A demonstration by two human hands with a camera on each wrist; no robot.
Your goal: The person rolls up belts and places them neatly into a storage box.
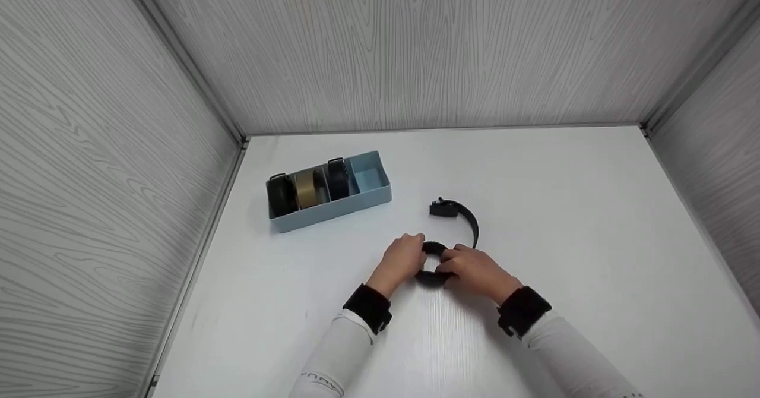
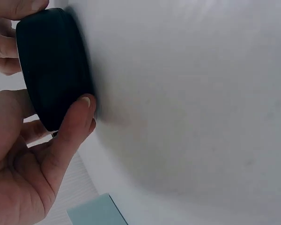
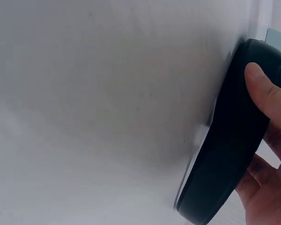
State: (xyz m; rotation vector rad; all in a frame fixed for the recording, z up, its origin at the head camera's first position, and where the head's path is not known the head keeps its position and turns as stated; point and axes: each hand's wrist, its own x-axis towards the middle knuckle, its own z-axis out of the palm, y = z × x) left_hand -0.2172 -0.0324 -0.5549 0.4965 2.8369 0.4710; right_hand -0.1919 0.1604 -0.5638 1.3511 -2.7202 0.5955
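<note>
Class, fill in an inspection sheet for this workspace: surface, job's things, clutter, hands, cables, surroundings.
Surface: white table.
Job's things: black belt, partly rolled into a coil, buckle end loose on the table.
Clutter: blue box holding three rolled belts; its right compartment is empty.
Hands: left hand and right hand both grip the coil.
Cables: nothing seen.
Surroundings: grey wood-grain walls on three sides.
</note>
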